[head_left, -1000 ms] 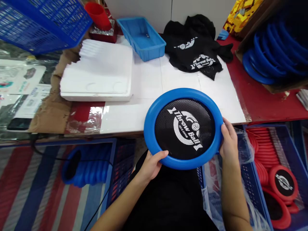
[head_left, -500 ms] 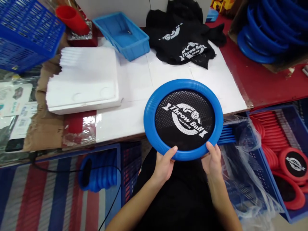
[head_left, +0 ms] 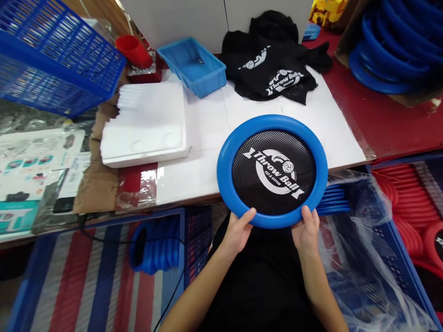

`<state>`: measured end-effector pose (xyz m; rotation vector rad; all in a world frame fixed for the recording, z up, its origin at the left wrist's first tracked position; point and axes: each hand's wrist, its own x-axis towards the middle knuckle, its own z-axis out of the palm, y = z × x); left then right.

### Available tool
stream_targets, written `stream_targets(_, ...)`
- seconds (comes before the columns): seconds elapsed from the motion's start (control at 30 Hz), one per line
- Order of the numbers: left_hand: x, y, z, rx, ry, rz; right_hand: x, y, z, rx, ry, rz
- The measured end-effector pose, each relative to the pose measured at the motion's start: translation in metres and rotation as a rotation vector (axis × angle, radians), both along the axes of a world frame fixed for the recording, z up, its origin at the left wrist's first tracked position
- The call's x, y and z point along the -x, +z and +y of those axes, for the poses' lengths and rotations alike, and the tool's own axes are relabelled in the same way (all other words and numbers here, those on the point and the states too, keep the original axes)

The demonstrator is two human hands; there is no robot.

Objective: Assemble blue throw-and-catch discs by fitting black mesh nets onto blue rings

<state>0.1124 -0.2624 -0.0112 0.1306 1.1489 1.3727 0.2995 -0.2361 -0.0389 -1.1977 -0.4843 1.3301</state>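
Both hands hold up a blue ring disc with a black mesh centre (head_left: 273, 173), printed "Throw Ball" in white. My left hand (head_left: 238, 230) grips its lower left rim, thumb on top and the other fingers underneath. On the lower right rim, my right hand (head_left: 306, 228) pinches in the same way. The disc is tilted toward me, in front of the table's near edge and partly over its white top (head_left: 194, 175). Black printed mesh cloths (head_left: 273, 60) lie in a loose pile behind it.
A white foam block (head_left: 145, 124) and a light blue tray (head_left: 194, 67) stand left of the cloths. A blue basket (head_left: 58, 55) leans at upper left. Blue rings (head_left: 394, 50) fill a box at upper right. Below right, crates hold red discs (head_left: 408, 198) and plastic film (head_left: 370, 258).
The view has turned left, so the table and baskets sit farther right in the picture. Both hands keep their hold on the disc, which stays about the same.
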Motion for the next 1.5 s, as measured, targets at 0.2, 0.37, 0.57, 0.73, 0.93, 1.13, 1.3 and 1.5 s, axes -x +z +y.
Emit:
stream_targets(0.2, 0.022, 0.000, 0.008, -0.080, 0.157, 0.237, -0.015, -0.022, -0.002, 0.023, 0.099, 0.024)
stream_targets(0.37, 0.035, 0.019, -0.014, -0.142, -0.015, 0.615, -0.052, -0.016, 0.019, -0.072, 0.057, -0.311)
stream_targets(0.57, 0.059, 0.078, -0.010, -0.275, -0.441, 0.757, -0.096, 0.107, 0.040, -0.918, -0.055, -1.182)
stream_targets(0.73, 0.076, 0.096, -0.003, -0.424, -0.709, 0.849, -0.088, 0.175, 0.054, -0.987, 0.947, -1.420)
stream_targets(0.93, 0.103, 0.097, -0.004, -0.617, -1.018, 1.288, -0.056, 0.158, 0.059, -1.118, 1.138, -1.432)
stream_targets(1.13, 0.077, 0.105, 0.009, -0.911, -0.984, 1.543, -0.023, 0.148, 0.048, -1.225, 1.098, -1.524)
stream_targets(1.3, 0.097, 0.090, 0.015, -1.028, -0.925, 1.406, -0.044, 0.141, 0.054, -1.062, 1.090, -1.444)
stream_targets(1.5, 0.160, 0.055, 0.021, -0.864, -0.964, 1.060, -0.084, 0.120, 0.063, -0.883, 1.072, -1.276)
